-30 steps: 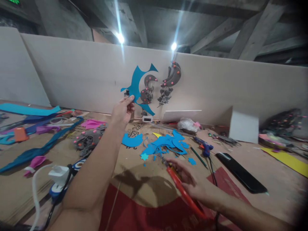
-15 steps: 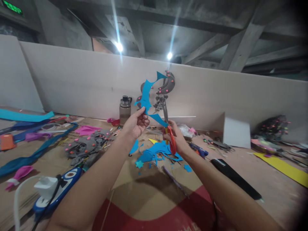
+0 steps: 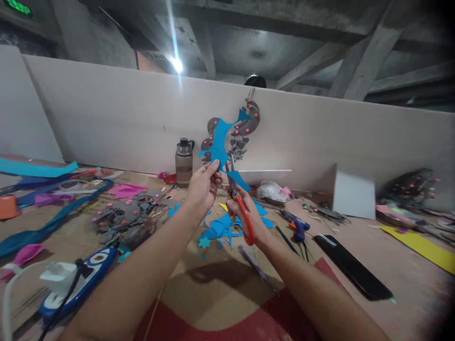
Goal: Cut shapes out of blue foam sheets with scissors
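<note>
Pinched between the thumb and fingers of my left hand is a blue cut-out sheet with a curved, jagged outline, held up above the table. My right hand grips red-handled scissors, their blades parted and pointing up at the lower part of the sheet. One pointed strip of the sheet reaches right, past the blades. Below the hands lie blue scraps, a light blue flower shape and a small yellow piece.
A bottle and grey moon-shaped decorations stand by the white partition. Grey felt pieces and a power strip lie left; a glue gun and black phone lie right.
My right hand and the scissors have moved left and closer to my left hand. The blades now show parted at the sheet, and the view has shifted slightly.
</note>
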The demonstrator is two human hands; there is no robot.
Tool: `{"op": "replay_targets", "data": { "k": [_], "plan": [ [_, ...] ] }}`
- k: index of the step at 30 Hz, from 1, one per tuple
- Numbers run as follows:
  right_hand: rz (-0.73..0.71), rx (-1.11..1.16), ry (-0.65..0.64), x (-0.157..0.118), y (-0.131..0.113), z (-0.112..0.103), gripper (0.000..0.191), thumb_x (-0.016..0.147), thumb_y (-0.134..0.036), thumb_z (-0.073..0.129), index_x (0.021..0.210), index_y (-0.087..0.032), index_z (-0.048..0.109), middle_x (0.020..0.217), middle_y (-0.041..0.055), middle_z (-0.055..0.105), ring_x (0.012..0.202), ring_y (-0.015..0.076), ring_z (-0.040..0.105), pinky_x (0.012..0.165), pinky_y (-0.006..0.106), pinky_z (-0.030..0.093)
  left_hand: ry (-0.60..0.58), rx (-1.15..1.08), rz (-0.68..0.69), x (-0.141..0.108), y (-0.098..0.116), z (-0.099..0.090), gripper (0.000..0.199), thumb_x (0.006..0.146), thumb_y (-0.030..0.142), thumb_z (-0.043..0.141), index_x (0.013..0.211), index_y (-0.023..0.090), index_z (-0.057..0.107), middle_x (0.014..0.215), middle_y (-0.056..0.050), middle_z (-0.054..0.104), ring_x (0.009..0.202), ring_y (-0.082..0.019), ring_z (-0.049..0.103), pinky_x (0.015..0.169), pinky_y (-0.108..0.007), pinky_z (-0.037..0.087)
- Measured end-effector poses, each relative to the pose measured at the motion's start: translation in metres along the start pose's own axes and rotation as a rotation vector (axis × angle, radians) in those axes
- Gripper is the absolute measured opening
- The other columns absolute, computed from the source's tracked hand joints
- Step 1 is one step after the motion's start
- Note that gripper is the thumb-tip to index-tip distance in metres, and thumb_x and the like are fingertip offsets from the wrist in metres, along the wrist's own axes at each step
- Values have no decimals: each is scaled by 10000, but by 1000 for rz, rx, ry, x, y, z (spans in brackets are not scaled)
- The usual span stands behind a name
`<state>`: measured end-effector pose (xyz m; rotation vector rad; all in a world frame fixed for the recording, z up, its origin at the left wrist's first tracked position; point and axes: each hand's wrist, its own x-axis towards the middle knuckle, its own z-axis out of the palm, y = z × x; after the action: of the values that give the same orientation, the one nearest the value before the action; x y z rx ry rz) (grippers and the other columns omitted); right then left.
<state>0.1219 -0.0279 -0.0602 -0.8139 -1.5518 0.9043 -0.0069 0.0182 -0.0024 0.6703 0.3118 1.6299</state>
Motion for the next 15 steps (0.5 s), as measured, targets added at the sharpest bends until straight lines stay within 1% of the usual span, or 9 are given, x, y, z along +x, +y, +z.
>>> {"op": "replay_targets", "data": {
  "k": [3, 6, 11, 15],
  "plan": [
    [19, 49, -14, 0, 4, 1, 415, 830, -454, 640, 1136, -212, 498, 662, -58, 498, 574, 115, 481, 548, 252, 414, -29, 9, -1, -3, -4, 1, 322, 612, 221, 884, 704, 145, 584, 574, 58, 540, 506, -43, 510, 488, -157, 391],
    [38, 40, -5, -3, 1, 3, 387, 843, -466, 622, 1100, -205, 496, 626, -68, 483, 529, 107, 460, 491, 240, 382, -40, 19, 18, -8, -6, 4, 314, 626, 228, 872, 700, 150, 577, 551, 63, 523, 484, -49, 499, 480, -168, 381],
    [32, 5, -3, -7, -10, 5, 310, 848, -486, 610, 889, -211, 473, 586, -73, 452, 476, 87, 421, 446, 225, 363, -36, 44, 23, -15, -6, 11, 266, 676, 208, 829, 705, 155, 570, 544, 61, 524, 449, -58, 481, 461, -187, 370],
    [46, -40, 1, -8, -15, 4, 320, 863, -499, 591, 839, -217, 442, 552, -76, 442, 440, 84, 412, 420, 218, 354, -13, 64, 24, -17, -6, 13, 243, 708, 193, 802, 693, 155, 563, 542, 60, 527, 446, -56, 481, 471, -187, 376]
  ]
}}
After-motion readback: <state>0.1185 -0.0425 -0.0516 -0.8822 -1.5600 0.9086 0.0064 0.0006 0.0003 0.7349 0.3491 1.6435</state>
